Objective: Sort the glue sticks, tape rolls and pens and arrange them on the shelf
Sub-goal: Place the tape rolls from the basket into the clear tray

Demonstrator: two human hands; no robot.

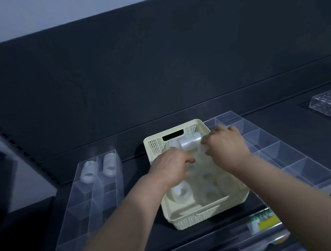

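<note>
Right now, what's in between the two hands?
A clear tape roll, lying on its side over the cream basket, fills the gap between the left hand and the right hand. The head view shows it.

A shop, by the look: a dark shelf (287, 115) on a slotted upright (5, 136), clear divided trays (82, 206), a coloured edge label (265, 222).

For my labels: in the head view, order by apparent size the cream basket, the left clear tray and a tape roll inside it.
1. left clear tray, largest, though its near end exaggerates this.
2. cream basket.
3. tape roll, clearly smallest.
</note>
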